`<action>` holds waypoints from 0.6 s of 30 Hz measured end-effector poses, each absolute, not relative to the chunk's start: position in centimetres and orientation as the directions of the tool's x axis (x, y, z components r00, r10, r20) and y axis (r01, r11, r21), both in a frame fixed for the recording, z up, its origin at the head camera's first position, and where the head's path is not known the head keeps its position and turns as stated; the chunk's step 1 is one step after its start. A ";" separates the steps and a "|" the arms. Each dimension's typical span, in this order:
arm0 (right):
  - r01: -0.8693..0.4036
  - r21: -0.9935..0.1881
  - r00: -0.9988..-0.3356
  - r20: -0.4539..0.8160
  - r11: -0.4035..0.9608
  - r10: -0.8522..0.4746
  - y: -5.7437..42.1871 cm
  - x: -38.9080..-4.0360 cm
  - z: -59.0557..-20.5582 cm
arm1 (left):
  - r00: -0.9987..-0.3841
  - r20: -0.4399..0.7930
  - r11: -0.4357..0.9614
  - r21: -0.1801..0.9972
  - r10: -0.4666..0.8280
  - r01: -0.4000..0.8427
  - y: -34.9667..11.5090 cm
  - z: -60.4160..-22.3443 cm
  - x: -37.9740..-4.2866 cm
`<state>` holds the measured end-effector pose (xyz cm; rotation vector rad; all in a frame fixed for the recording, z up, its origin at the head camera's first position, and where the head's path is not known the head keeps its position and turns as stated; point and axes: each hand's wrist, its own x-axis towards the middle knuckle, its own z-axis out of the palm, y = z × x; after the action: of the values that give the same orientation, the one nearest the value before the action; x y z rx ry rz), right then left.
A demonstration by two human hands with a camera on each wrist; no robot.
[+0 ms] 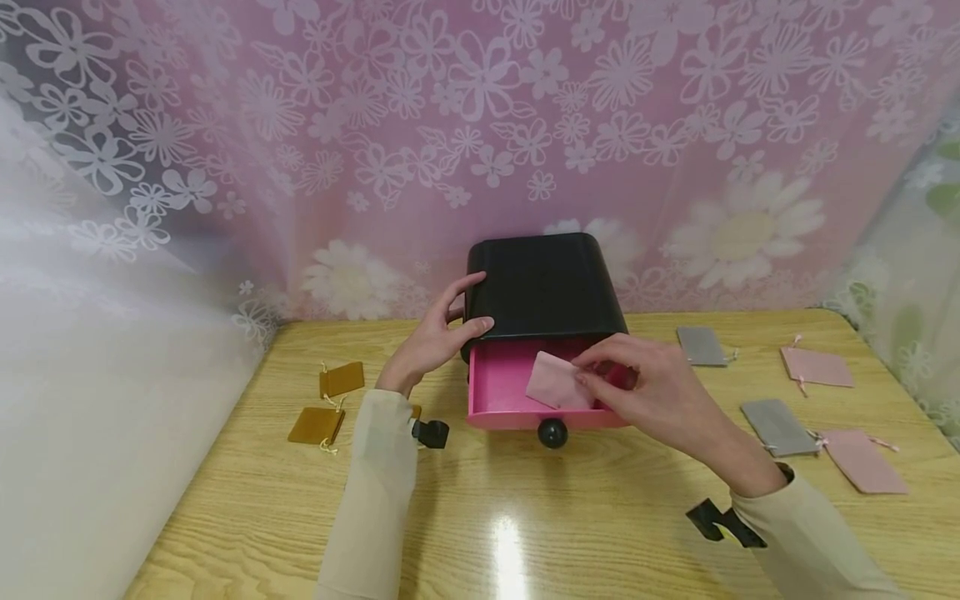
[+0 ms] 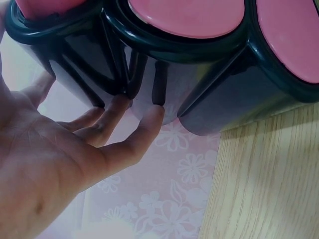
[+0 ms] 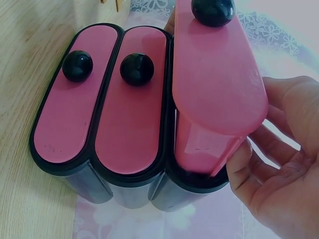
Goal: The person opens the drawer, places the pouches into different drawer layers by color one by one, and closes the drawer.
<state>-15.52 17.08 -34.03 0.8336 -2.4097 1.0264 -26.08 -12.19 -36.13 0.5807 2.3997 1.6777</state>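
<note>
A black three-drawer box (image 1: pixel 543 283) stands at the back of the table with its top pink drawer (image 1: pixel 498 379) pulled out. My right hand (image 1: pixel 656 387) pinches the edge of a small pale pink pouch (image 1: pixel 555 379) between thumb and fingers, tilted over the drawer's inside. In the right wrist view that hand (image 3: pixel 286 154) is beside the drawer front (image 3: pixel 219 74), and the pouch is hidden. My left hand (image 1: pixel 435 337) rests against the box's left side, thumb on the top edge. Its extended fingertips (image 2: pixel 157 112) touch the black side in the left wrist view.
Left of the box lie mustard pouches (image 1: pixel 341 379), one partly hidden behind the left sleeve (image 1: pixel 382 467). Grey pouches (image 1: pixel 701 346) and pink pouches (image 1: pixel 817 367) lie on the right. Two lower drawers (image 3: pixel 132 114) are closed. A flowered curtain (image 1: pixel 480 150) hangs behind the wooden table (image 1: pixel 480 533).
</note>
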 end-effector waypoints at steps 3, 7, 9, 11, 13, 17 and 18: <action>-0.648 -0.506 -0.750 0.556 0.569 -0.359 17.2 -15.4 -34.0 | -0.913 0.092 0.300 0.927 0.397 0.224 -12.2 -36.1 -26.1; -0.644 -0.501 -0.750 0.563 0.578 -0.348 17.4 -15.3 -34.1 | -0.911 0.091 0.293 0.930 0.401 0.222 -12.3 -36.2 -26.0; -0.649 -0.494 -0.743 0.574 0.578 -0.344 17.4 -15.3 -34.2 | -0.910 0.089 0.289 0.932 0.405 0.220 -12.3 -36.2 -26.0; -0.655 -0.489 -0.736 0.586 0.576 -0.340 17.5 -15.2 -34.2 | -0.909 0.087 0.286 0.933 0.407 0.217 -12.4 -36.2 -26.1; -0.662 -0.486 -0.728 0.597 0.571 -0.336 17.6 -15.2 -34.2 | -0.910 0.087 0.287 0.933 0.406 0.217 -12.4 -36.2 -26.1; -0.675 -0.494 -0.717 0.612 0.548 -0.333 17.7 -15.2 -34.2 | -0.910 0.088 0.289 0.932 0.405 0.219 -12.4 -36.2 -26.2; -0.680 -0.493 -0.714 0.615 0.543 -0.335 17.7 -15.1 -34.2 | -0.910 0.088 0.288 0.932 0.406 0.219 -12.4 -36.2 -26.2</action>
<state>-15.15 17.74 -34.20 0.8227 -2.3298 1.0246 -26.15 -12.40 -36.17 0.5845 2.3838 1.6826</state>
